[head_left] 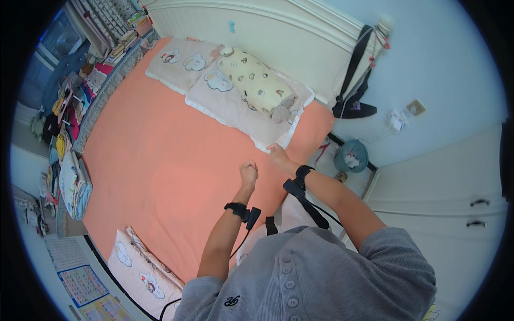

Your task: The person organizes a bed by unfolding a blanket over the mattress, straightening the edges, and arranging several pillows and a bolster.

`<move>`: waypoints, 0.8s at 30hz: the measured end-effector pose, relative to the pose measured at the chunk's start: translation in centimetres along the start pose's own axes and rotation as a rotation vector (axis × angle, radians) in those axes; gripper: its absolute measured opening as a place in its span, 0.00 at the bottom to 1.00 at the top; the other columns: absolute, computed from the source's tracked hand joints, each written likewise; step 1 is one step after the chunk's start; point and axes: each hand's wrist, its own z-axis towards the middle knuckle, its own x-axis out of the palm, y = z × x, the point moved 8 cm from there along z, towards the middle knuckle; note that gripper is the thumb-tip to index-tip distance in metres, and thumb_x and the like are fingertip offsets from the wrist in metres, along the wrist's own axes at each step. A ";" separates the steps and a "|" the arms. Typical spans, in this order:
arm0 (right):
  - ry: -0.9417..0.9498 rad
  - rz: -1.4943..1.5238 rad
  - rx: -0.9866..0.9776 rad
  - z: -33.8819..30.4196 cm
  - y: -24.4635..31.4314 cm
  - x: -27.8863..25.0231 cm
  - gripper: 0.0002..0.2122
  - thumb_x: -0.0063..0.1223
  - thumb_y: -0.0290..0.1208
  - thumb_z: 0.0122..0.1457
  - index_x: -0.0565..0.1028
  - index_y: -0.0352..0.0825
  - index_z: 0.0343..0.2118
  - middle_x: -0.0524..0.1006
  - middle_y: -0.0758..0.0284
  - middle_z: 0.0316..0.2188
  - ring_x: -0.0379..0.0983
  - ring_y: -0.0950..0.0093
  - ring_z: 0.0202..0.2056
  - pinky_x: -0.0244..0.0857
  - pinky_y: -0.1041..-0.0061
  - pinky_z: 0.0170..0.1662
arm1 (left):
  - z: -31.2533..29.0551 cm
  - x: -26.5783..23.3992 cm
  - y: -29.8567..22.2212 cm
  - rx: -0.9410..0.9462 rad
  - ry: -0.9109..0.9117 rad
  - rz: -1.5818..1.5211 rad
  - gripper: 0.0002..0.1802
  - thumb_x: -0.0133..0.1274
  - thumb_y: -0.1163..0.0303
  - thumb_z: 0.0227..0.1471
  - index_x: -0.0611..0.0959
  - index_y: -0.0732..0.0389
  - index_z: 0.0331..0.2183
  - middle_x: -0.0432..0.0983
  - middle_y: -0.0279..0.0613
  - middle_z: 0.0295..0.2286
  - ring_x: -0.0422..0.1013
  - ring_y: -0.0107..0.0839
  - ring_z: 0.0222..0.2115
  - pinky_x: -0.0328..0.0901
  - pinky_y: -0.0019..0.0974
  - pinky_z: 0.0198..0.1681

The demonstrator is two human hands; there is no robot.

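My right hand [279, 155] is at the near corner of a pale pink pillow mat [230, 111] with a white frilled edge, its fingers closed on that corner. Beside it, a little to the left, my left hand [249, 173] is curled into a fist above the orange bed sheet [160, 144], with nothing showing in it. On the mat lies a cream bolster [254, 80] with small animal prints. A second pale pink mat [184, 61] with cloud pictures lies to its left, against the headboard.
A folded pink quilt [144, 270] lies at the bed's near left. Stacked clothes and bedding [75, 182] line the left side. Black straps [358, 80] hang from the headboard's right end. A teal bin [352, 156] stands by the wall, near a white cabinet [433, 203].
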 end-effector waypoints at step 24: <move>0.444 0.185 0.178 22.5 9.3 0.8 0.26 0.50 0.34 0.42 0.52 0.33 0.43 0.67 0.62 0.31 0.68 0.72 0.22 0.63 0.75 0.16 | 4.3 -1.1 2.7 -0.519 -0.358 -0.386 0.20 0.40 0.53 0.41 0.64 0.61 0.29 0.62 0.41 0.23 0.61 0.27 0.21 0.59 0.27 0.24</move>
